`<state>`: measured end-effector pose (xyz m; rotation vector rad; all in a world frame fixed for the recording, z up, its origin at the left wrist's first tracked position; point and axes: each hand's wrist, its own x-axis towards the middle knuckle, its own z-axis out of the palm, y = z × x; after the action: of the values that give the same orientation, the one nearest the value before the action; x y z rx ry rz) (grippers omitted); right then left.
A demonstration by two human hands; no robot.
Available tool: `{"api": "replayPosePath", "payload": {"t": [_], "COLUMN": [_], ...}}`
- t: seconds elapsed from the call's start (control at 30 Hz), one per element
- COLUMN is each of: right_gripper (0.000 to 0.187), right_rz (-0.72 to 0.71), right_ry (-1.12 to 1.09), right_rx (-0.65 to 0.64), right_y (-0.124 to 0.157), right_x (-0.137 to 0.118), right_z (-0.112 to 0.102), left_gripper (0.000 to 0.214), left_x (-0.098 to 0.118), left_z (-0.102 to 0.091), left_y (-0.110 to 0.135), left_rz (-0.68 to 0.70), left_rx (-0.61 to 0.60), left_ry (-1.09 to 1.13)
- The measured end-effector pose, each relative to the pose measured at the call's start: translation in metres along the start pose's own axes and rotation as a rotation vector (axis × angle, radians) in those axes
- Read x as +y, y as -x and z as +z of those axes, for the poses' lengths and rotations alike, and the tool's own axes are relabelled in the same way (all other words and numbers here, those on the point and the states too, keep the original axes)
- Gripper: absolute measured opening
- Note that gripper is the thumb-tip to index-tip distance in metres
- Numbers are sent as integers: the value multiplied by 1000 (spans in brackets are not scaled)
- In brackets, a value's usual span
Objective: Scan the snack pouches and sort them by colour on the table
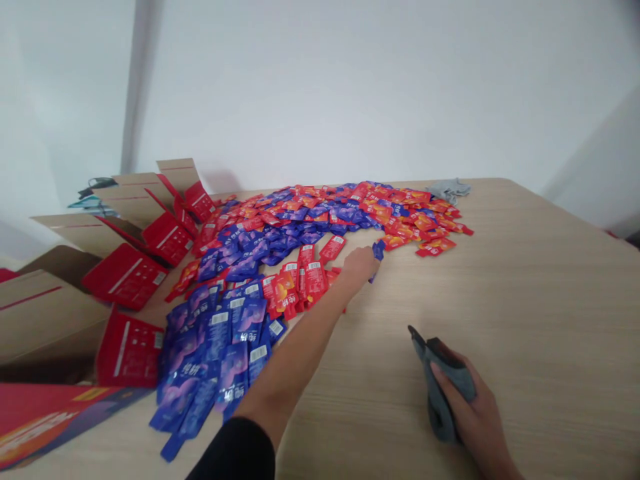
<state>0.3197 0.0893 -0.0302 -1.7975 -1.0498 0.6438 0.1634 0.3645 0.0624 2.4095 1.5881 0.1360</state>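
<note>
My left hand (362, 265) is stretched far across the table, its fingers closed on a purple sachet (378, 253) just in front of the large mixed pile. My right hand (475, 407) grips a folded grey cloth (443, 393) with a dark edge, low over the right side of the table. Below my left arm lie red sachets (285, 293) with barcodes and a heap of purple sachets (220, 353). Behind them a long pile of red and purple sachets (310, 217) curves along the back of the table.
Several red cardboard boxes (127, 277) with raised flaps stand in a row at the left. Another grey cloth (450, 190) lies at the back right edge of the wooden table (540, 293). A white wall (375, 93) rises behind the table.
</note>
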Motion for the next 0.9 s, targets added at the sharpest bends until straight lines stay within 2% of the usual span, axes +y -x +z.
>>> {"api": "replayPosePath", "payload": {"t": [0.07, 0.2, 0.27, 0.3, 0.4, 0.47, 0.53, 0.63, 0.73, 0.9], "right_gripper": [63, 62, 64, 65, 68, 68, 68, 68, 68, 71], "right_rz": [21, 16, 14, 13, 17, 26, 41, 54, 58, 26], "right_ry": [-16, -16, -5, 2, 18, 17, 12, 21, 34, 32], "right_rx": [28, 69, 87, 95, 127, 136, 133, 131, 124, 144], "right_y": [1, 1, 0, 0, -2, -3, -4, -4, -3, -4], "right_x": [-3, -4, -2, -1, 3, 4, 4, 3, 2, 4], "right_z": [-3, -8, -11, -12, -16, -17, -18, -18, -18, -17], "left_gripper": [33, 52, 68, 72, 78, 82, 85, 85, 78, 67], "left_x": [4, 7, 3, -1, -16, -26, -34, -38, -35, -29], "left_z": [8, 42, 59, 66, 76, 76, 75, 77, 88, 104], "left_y": [41, 139, 190, 215, 278, 310, 335, 357, 365, 371], "left_rz": [51, 172, 229, 228, 197, 149, 96, 83, 119, 117], "left_rx": [-9, -111, -202, -218, -242, -240, -248, -275, -237, -153], "left_ry": [165, 470, 884, 974, 974, 919, 850, 762, 646, 242]}}
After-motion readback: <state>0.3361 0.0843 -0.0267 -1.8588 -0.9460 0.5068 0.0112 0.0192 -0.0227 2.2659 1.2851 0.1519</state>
